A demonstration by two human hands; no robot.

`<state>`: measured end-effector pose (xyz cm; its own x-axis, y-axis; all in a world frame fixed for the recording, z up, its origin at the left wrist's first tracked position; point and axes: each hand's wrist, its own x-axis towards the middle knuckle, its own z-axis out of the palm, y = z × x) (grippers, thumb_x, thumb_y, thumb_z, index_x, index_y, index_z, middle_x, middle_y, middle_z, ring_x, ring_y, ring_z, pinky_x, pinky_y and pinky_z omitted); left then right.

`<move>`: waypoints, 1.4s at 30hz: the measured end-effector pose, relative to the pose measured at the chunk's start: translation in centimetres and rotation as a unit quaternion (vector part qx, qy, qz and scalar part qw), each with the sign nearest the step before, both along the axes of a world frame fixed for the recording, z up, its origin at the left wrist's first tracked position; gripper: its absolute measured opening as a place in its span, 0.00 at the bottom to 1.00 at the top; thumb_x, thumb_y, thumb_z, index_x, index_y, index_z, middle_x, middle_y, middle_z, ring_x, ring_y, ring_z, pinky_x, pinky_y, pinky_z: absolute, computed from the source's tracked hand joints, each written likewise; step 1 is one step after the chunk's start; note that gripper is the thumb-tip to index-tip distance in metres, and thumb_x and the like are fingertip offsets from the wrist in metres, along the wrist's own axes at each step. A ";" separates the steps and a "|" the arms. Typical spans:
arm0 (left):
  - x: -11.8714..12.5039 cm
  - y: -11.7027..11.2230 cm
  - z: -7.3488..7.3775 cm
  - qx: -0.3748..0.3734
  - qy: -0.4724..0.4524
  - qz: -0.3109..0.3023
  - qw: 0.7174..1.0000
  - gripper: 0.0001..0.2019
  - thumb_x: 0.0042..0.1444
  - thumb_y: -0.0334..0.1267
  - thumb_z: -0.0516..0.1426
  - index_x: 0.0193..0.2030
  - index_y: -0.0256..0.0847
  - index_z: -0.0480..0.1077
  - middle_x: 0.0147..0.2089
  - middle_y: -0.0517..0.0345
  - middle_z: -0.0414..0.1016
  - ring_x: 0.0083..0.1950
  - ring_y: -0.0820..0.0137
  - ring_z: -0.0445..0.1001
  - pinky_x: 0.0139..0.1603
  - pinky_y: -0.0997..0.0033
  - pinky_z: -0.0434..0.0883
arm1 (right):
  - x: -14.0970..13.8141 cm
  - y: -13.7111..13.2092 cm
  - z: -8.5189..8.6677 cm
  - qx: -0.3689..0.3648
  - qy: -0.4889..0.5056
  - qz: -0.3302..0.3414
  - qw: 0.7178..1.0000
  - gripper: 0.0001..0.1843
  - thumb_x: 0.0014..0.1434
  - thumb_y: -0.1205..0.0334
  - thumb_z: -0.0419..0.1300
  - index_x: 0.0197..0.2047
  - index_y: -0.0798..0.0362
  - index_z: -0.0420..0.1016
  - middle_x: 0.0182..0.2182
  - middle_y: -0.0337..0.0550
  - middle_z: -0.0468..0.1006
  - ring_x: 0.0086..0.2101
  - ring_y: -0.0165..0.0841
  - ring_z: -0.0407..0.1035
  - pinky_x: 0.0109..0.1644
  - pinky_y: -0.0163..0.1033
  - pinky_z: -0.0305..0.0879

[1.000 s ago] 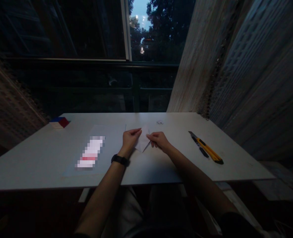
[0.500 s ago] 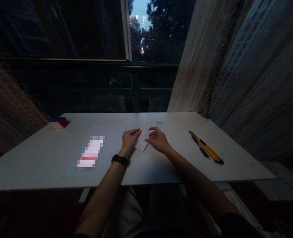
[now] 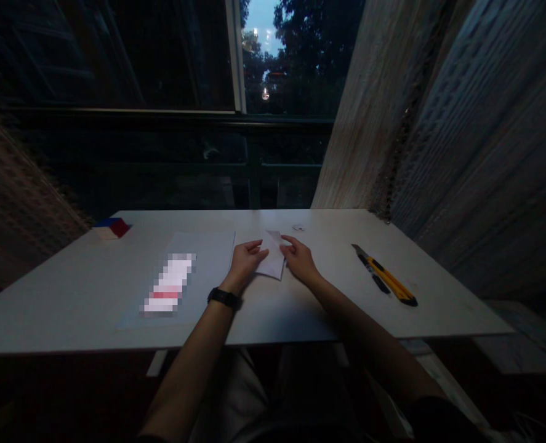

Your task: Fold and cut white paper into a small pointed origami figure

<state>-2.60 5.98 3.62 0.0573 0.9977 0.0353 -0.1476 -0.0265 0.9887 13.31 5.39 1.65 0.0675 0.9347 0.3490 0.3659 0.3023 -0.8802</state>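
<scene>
A small folded white paper (image 3: 273,261) lies on the white table (image 3: 300,307), between my two hands. My left hand (image 3: 245,261), with a black watch on its wrist, rests at the paper's left edge with its fingers laid on it. At the paper's right edge my right hand (image 3: 300,259) presses down with fingers stretched over it. The light is dim, so the folds are hard to make out.
A sheet with a blurred label (image 3: 180,277) lies left of my hands. A yellow and black utility knife (image 3: 386,282) lies to the right. A red, blue and white block (image 3: 110,227) sits at the far left corner. A tiny paper scrap (image 3: 298,227) is behind. Curtains hang right.
The paper was held up in a pinch between both hands as a pointed shape. It now lies flat on the table with both hands pressing on it.
</scene>
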 end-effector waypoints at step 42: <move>-0.1 -0.2 0.3 -0.019 0.023 0.005 1.000 0.21 0.34 0.44 0.66 0.34 0.32 0.72 0.22 0.57 0.71 0.22 0.73 0.68 0.23 0.75 0.65 | 1.4 0.8 0.1 -0.079 -0.041 0.029 0.996 0.16 0.44 0.54 0.64 0.35 0.56 0.76 0.22 0.40 0.76 0.24 0.31 0.69 0.27 0.34 0.61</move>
